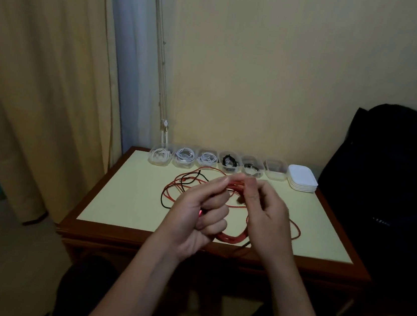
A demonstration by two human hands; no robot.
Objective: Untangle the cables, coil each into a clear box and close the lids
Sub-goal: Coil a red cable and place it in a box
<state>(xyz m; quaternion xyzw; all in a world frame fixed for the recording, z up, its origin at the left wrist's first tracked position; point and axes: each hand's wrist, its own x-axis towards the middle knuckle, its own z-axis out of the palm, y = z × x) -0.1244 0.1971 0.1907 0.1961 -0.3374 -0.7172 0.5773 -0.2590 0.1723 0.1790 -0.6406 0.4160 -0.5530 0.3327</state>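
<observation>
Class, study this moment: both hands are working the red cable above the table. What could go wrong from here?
1. The red cable is crossed with a black cable; pulling hard with the left hand and right hand may tighten the tangle.
2. Loose loops lie near the row of open clear boxes; a tug could drag them.
3. A loop hangs at the table's near edge and may slip off.

red cable (229, 238): loose loops, tangled with black cable (164, 198) | six clear boxes (276, 169): rear row, five filled | lids (302, 178): stacked right
</observation>
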